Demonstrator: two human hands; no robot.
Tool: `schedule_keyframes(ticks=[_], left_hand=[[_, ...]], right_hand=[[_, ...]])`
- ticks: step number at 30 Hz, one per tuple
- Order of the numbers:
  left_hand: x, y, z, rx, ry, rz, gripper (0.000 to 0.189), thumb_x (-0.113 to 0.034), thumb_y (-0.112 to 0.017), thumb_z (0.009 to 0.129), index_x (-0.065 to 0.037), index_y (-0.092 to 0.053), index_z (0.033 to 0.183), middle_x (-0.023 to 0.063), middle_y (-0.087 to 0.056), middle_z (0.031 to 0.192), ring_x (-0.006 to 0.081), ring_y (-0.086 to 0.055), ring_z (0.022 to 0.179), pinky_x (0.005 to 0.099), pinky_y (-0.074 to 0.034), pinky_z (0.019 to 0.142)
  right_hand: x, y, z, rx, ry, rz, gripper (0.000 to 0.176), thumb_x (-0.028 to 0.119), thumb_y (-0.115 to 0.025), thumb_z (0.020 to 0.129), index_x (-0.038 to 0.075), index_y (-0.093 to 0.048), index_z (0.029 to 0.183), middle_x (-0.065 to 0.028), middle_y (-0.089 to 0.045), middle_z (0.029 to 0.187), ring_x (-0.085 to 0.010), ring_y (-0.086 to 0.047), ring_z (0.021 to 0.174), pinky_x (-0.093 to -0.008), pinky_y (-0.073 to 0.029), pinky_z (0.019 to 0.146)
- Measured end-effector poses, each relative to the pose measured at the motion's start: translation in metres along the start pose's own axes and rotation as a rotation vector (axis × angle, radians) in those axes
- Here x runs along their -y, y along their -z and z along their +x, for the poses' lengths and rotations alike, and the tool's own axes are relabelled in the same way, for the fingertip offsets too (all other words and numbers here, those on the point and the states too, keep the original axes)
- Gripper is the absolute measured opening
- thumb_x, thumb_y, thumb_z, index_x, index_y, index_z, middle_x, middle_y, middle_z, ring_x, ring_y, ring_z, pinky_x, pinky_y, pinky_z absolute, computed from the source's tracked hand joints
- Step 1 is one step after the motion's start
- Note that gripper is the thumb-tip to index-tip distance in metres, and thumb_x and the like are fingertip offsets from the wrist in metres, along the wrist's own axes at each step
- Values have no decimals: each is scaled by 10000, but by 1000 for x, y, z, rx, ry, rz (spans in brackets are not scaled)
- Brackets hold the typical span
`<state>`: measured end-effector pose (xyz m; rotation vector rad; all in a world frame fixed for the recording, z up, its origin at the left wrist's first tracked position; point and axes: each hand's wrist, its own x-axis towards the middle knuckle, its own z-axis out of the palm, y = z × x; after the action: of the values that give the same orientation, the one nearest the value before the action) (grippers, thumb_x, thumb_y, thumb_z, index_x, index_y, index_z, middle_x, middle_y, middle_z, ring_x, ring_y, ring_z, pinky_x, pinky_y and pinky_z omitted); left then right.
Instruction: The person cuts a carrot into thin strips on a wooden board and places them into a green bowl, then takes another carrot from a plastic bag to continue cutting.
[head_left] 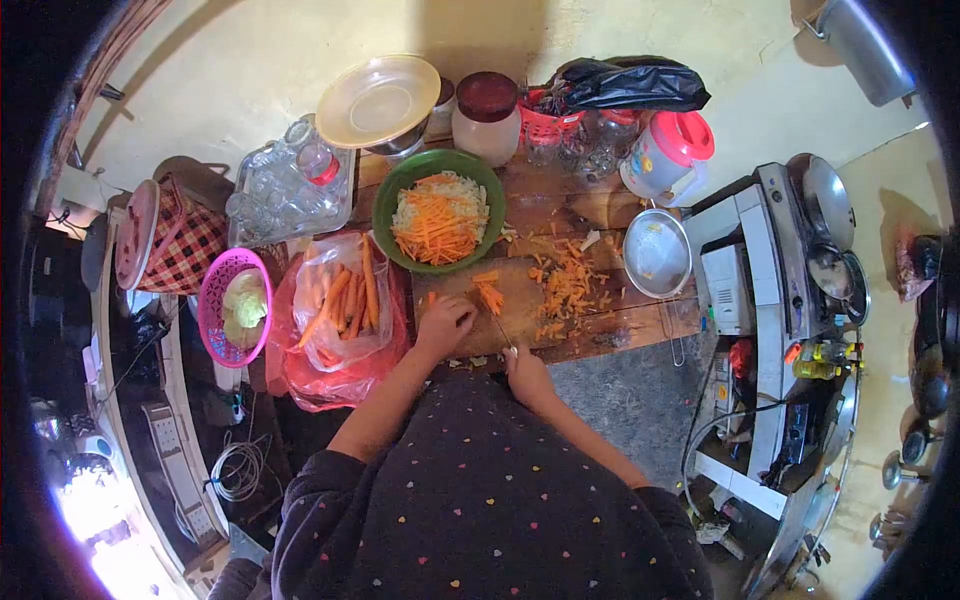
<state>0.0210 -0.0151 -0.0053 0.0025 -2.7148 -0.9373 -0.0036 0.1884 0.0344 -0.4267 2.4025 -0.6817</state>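
Wood tbl (640, 325): R hand (528, 378) w/ knife (503, 330), L hand (447, 325) nr cut carrot (489, 291).

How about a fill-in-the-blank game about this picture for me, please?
1. The bowl with shredded carrot in it is ____ in colour.
2. The person's ____ hand holds the knife.
3. The whole carrots lie in a plastic ____.

Missing words: green; right; bag.
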Motion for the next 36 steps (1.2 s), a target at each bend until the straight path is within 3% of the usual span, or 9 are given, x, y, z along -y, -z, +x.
schedule_keyframes(ticks=[5,8,17,20,23,26,29,32,36], left_hand=[[2,-9,37,-55,18,77,242,-90,-551,763,6,-577,983,161,-569,998,310,-532,969,378,-428,852],[-11,-6,54,72,-9,221,290,-49,-514,761,-2,-559,1043,172,-534,1065,312,-515,994,380,-432,855],[-20,-24,65,219,318,312,289,-26,-523,739,-10,-556,1026,176,-512,1077,336,-497,999,385,-437,839],[-23,-15,52,-43,196,187,254,-48,-554,730,-11,-569,981,175,-533,1035,335,-512,970,389,-441,823],[-28,6,40,-72,227,34,218,-77,-567,733,-17,-584,942,149,-562,983,325,-532,927,389,-444,806],[-12,11,18,-194,85,167,194,-87,-578,729,-41,-603,916,99,-583,942,293,-551,877,382,-450,779],[8,9,4,-77,-39,233,202,-123,-598,724,-66,-613,917,56,-586,944,256,-556,866,372,-446,759],[-4,15,1,23,-24,342,205,-176,-626,709,-86,-626,893,34,-586,948,224,-554,875,373,-434,752],[-3,3,-5,-128,24,310,231,-224,-657,679,-87,-630,862,51,-578,969,242,-529,916,388,-415,764]], right_hand=[[-21,-2,-9,22,45,59,397,363,-385,908,-20,-472,965,-286,-581,754,-459,-560,744,-531,-425,643],[-25,-3,-6,76,95,-64,397,377,-374,908,0,-460,995,-278,-588,746,-439,-582,714,-521,-456,634],[-17,-2,1,31,95,-93,423,389,-385,902,-19,-487,941,-255,-594,738,-424,-580,720,-505,-450,636],[-19,-1,4,16,62,-118,403,376,-374,904,-6,-468,989,-261,-598,739,-427,-588,700,-505,-467,622],[-16,7,4,8,68,-98,425,382,-364,906,-19,-462,1010,-263,-598,751,-432,-586,712,-512,-463,633],[-20,4,9,11,45,-46,430,378,-359,910,-28,-465,1002,-267,-597,771,-433,-584,736,-517,-458,652],[-8,12,7,14,-11,-34,449,401,-372,906,-31,-490,936,-273,-589,781,-430,-574,766,-510,-439,672],[-10,10,13,66,13,-47,421,376,-368,910,-28,-475,956,-272,-594,778,-432,-581,763,-513,-452,675],[-8,8,15,53,75,-26,426,380,-361,911,-28,-475,956,-279,-588,779,-439,-575,765,-516,-449,676]])
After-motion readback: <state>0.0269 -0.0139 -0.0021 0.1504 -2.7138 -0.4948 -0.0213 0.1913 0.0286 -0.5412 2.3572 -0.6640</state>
